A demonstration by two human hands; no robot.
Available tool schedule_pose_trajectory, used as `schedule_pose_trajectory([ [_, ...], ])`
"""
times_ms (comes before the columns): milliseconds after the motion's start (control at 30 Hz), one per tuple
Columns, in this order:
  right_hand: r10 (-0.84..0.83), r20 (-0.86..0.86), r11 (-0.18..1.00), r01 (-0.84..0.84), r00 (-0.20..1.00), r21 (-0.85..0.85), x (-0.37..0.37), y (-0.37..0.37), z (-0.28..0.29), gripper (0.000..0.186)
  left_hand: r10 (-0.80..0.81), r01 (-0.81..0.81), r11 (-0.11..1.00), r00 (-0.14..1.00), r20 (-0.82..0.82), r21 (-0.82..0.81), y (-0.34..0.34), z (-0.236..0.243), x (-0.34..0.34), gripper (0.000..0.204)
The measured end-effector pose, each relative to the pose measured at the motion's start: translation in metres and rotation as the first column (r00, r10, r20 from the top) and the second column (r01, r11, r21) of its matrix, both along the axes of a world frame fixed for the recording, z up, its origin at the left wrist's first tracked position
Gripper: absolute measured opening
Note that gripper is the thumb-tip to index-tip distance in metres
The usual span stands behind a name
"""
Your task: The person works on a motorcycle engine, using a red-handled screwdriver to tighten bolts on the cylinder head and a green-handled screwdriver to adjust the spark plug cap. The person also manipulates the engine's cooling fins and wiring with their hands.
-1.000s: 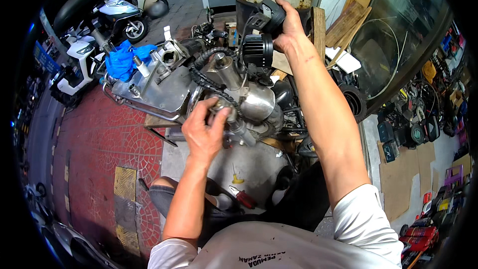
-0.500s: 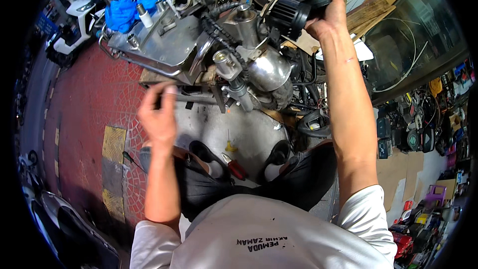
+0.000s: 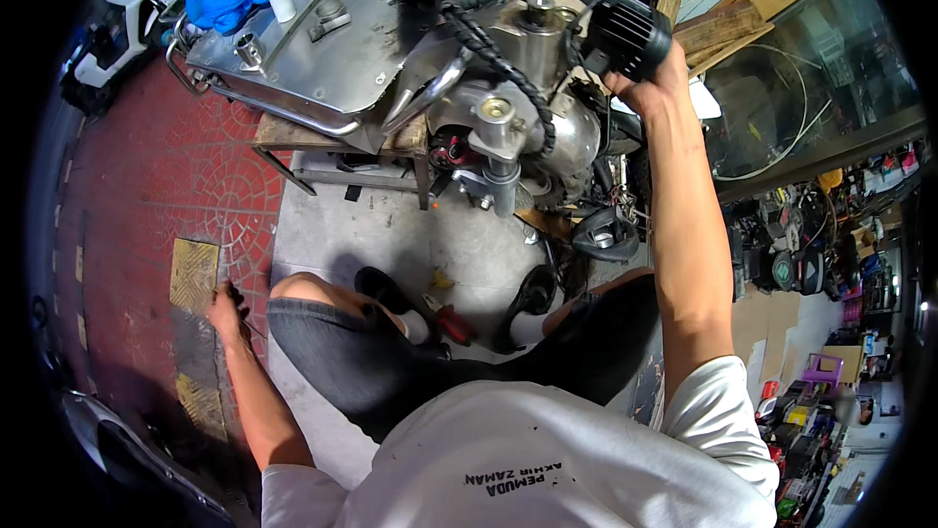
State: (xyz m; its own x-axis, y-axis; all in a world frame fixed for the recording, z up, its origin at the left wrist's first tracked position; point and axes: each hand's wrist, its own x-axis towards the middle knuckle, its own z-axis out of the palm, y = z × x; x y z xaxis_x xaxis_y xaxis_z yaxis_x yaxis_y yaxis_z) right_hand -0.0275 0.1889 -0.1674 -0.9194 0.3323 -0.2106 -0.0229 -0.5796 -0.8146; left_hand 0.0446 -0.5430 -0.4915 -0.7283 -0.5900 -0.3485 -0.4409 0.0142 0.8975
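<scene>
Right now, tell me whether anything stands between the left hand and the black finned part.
Yes, apparently: in this view the silver fitting and black ribbed hose lie between the left hand and the black finned part, which the right hand holds.

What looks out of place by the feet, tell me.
The red-handled pliers lie loose on the pale floor between the black shoes, where a foot might catch them. A small yellow object lies just beyond them, too unclear to identify.
</scene>
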Motion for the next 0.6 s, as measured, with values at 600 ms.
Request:
schedule_pose_trajectory([
  [600, 0.027, -0.533, 0.156, 0.523, 0.846, 0.838, 0.097, -0.095, 0.115, 0.08, -0.134, 0.62, 0.704, 0.594, 0.793, -0.345, -0.134, -0.293, -0.005, 0.058],
])
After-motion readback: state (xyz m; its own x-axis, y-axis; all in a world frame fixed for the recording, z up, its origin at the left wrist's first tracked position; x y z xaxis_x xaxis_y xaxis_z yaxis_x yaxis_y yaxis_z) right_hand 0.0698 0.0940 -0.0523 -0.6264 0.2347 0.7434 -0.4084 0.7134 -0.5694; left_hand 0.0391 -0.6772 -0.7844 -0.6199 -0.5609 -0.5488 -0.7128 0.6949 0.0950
